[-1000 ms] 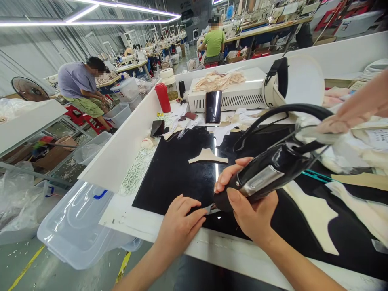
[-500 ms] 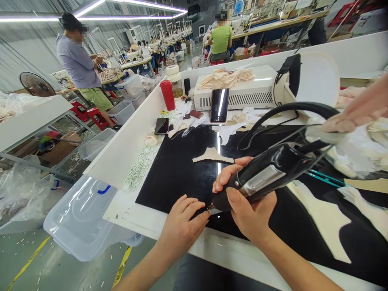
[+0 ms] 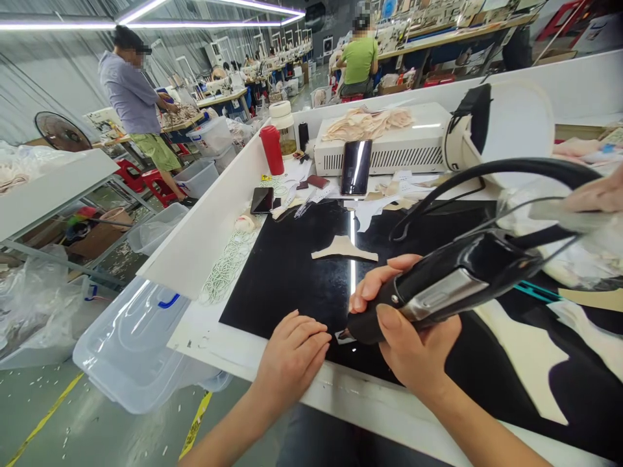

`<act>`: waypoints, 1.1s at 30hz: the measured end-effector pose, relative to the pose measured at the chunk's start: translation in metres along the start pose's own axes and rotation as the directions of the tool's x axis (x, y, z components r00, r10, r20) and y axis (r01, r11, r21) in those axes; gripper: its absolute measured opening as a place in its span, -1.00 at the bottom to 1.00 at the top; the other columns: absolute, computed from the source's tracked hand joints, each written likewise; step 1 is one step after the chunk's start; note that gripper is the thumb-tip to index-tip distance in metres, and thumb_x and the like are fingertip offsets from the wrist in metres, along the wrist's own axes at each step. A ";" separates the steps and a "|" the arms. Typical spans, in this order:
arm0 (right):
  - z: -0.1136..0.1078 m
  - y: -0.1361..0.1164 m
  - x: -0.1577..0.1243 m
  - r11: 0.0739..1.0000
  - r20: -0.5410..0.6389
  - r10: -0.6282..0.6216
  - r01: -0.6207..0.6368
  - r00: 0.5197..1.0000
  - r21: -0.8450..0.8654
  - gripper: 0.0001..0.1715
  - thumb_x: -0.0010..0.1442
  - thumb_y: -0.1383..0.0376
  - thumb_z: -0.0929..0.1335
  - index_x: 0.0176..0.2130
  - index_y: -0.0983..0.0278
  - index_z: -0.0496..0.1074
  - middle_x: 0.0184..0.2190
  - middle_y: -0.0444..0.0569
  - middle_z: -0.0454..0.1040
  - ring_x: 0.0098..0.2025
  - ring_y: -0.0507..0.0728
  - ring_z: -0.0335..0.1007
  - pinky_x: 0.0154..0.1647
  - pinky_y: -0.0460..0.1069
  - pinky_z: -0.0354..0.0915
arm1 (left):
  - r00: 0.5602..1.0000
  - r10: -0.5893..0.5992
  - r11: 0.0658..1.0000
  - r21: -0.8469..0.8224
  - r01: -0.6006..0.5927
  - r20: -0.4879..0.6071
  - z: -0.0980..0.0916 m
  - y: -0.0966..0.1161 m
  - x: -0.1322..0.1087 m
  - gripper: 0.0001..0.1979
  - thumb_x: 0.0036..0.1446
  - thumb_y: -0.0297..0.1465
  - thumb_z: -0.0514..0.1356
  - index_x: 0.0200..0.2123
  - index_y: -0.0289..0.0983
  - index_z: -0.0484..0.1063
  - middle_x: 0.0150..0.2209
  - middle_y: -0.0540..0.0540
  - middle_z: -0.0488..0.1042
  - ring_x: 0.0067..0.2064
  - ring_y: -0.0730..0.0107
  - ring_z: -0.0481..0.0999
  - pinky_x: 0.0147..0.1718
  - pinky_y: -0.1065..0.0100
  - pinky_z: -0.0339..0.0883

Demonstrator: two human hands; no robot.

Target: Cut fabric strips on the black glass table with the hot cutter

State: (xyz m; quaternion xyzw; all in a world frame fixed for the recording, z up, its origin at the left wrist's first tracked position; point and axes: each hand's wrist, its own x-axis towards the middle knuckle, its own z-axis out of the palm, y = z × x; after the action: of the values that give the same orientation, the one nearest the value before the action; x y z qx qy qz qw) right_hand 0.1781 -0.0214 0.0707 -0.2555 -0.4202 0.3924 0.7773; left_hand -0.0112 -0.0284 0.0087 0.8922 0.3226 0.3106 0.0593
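Note:
My right hand (image 3: pixel 413 337) is wrapped round a black corded handheld tool (image 3: pixel 448 279) with a silver lever on its side. Its narrow metal tip points down and left, close to the black sheet. A small whitish piece (image 3: pixel 343 336) lies at that tip, partly hidden by it. My left hand (image 3: pixel 294 353) lies palm down near the sheet's front edge, fingers stretched out and close together, just left of the tip; anything under the fingertips is hidden. Beyond the hands, a cream fabric piece (image 3: pixel 344 248) rests on the black sheet (image 3: pixel 287 279).
Another person's hand (image 3: pixel 601 191) is by the black cable (image 3: pixel 511 165). Larger cream pieces (image 3: pixel 525 360) lie at right. Two phones, a red cup (image 3: pixel 271 150), a white machine (image 3: pixel 384 152) and green elastic loops (image 3: pixel 228 266) line the back and left. A lidded plastic box (image 3: pixel 131 344) stands below.
The tool in my right hand has shifted slightly right, away from my left fingertips. The small whitish piece by the tip shows more now. The other person's hand has moved right and lower.

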 end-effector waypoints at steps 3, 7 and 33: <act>-0.001 -0.001 -0.003 1.000 0.019 0.012 -0.012 1.000 0.013 -0.60 0.28 0.25 0.58 0.05 0.10 0.47 -0.32 -0.21 0.56 -0.48 -0.01 0.46 -0.50 -0.06 0.45 | 1.000 -0.016 1.000 -0.017 0.016 0.014 0.000 0.000 0.002 -0.81 0.51 -0.46 0.12 -0.02 -0.25 0.55 -0.07 -0.11 0.69 -0.02 0.30 0.68 0.28 0.03 0.48; -0.003 0.000 -0.006 1.000 0.027 0.004 -0.004 1.000 0.007 -0.59 0.29 0.27 0.57 0.06 0.09 0.47 -0.31 -0.20 0.55 -0.47 0.00 0.48 -0.48 -0.06 0.47 | 1.000 -0.014 1.000 -0.016 0.014 0.024 0.002 -0.001 0.002 -0.81 0.51 -0.48 0.12 -0.01 -0.25 0.54 -0.06 -0.11 0.69 -0.02 0.29 0.68 0.27 0.02 0.48; -0.032 -0.023 0.022 0.934 -0.159 -0.138 0.075 0.978 -0.348 -0.49 0.20 0.28 0.60 0.04 0.11 0.40 -0.30 -0.18 0.57 -0.45 0.05 0.48 -0.49 -0.04 0.44 | 0.897 0.289 0.940 -0.278 -0.199 0.335 0.004 -0.046 0.074 -0.63 0.46 -0.34 0.27 0.27 -0.20 0.41 0.22 -0.15 0.59 0.33 0.19 0.50 0.42 -0.01 0.28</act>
State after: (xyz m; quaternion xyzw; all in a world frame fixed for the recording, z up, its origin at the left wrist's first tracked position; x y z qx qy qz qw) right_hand 0.2221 -0.0181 0.0807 -0.3973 -0.4225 0.2464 0.7765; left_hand 0.0109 0.0530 0.0295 0.9546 0.1509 0.1778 0.1852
